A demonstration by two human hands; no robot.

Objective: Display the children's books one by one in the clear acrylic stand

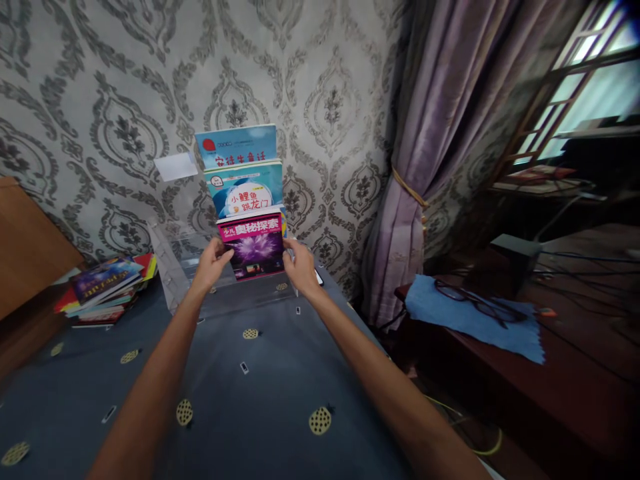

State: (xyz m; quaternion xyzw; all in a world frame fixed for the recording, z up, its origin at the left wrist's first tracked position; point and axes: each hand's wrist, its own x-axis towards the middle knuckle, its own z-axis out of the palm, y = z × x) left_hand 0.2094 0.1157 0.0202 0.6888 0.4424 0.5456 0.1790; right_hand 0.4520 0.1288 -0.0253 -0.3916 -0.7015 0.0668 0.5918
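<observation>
Between my two hands is a book with a purple and magenta cover (257, 247). My left hand (213, 263) grips its left edge, thumb on the front. My right hand (300, 263) holds the right edge the same way. Just behind it stands a teal book with a white oval (247, 190), and farther back a taller light-blue book (237, 145) with red lettering. The books are at a clear plastic stand (175, 267) against the wall; whether the purple book touches the stand's floor is hard to see.
A stack of books (107, 287) lies on the patterned blue cloth (240, 413) at left, beside a brown wooden board (35, 250). To the right, a dark red table (500, 380) carries a blue cloth (430, 310), eyeglasses (480, 303) and cables. A tied purple curtain (400, 227) hangs between.
</observation>
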